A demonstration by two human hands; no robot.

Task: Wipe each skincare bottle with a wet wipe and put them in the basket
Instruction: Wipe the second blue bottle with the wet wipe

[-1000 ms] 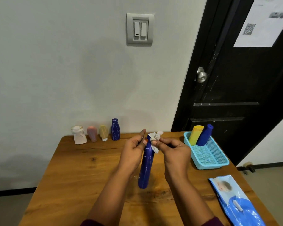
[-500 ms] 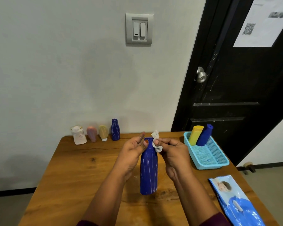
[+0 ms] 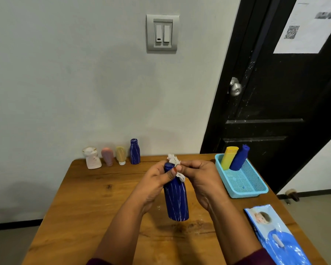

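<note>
Lifting bottle [image 3: 177, 201] slightly higher than before, mid-frame above table [image 3: 96, 197]. Clamping left hand [image 3: 153, 185] round top, pinching wipe [image 3: 174, 161] there with right hand [image 3: 203, 178]. Wiping in progress; next likely calling for rubbing body, then reaching basket [image 3: 248, 194] at right.

The big bottle [image 3: 177, 201] is dark blue with thin white streaks, as is the small bottle [image 3: 135, 152]; the wipe [image 3: 174, 161] is white. The mesh basket [image 3: 249, 194] is turquoise, with a yellow bottle [image 3: 229, 158] and a plain blue bottle [image 3: 239, 159] in it; the counter [image 3: 96, 203] is grainy brown.
</note>
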